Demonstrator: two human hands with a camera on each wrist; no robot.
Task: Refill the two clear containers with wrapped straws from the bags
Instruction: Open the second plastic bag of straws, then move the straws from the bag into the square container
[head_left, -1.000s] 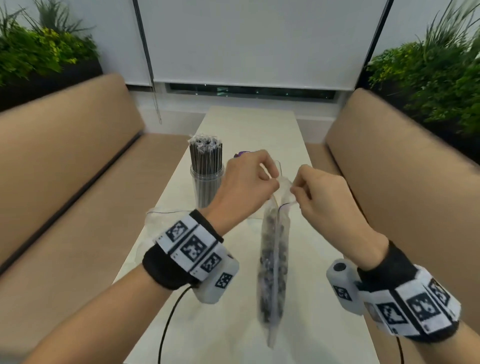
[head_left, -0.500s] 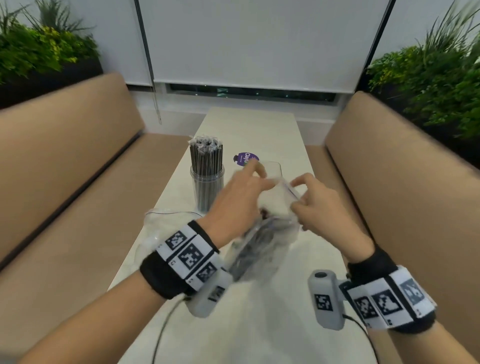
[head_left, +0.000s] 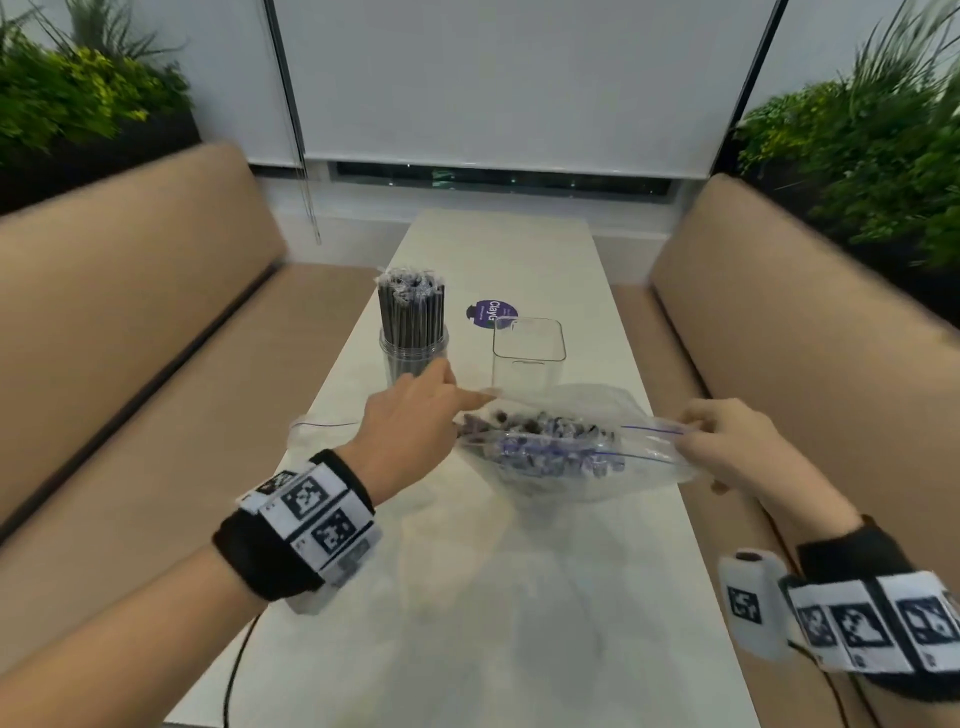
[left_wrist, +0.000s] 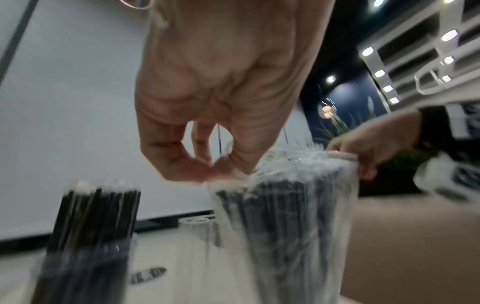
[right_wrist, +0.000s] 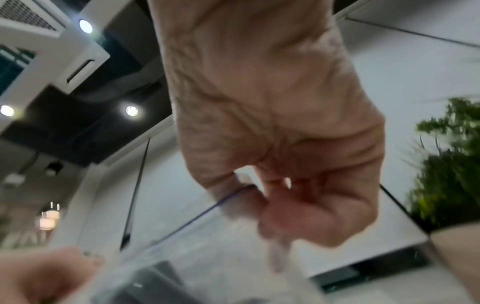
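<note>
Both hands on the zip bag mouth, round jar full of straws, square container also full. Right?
Not quite. The square container is empty, as the head view shows. The rest holds: left hand and right hand pinch the bag mouth, and the round jar is full of straws.

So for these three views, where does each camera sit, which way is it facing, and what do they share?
Head: worn on the head, facing forward and down the table; both forearms, left hand, right hand.
Left wrist: looks along the left hand at the bag of straws; right hand behind.
Right wrist: looks up along the right hand pinching the bag's edge.
Shared: all show the bag of straws; head and left wrist both show the filled container.
</note>
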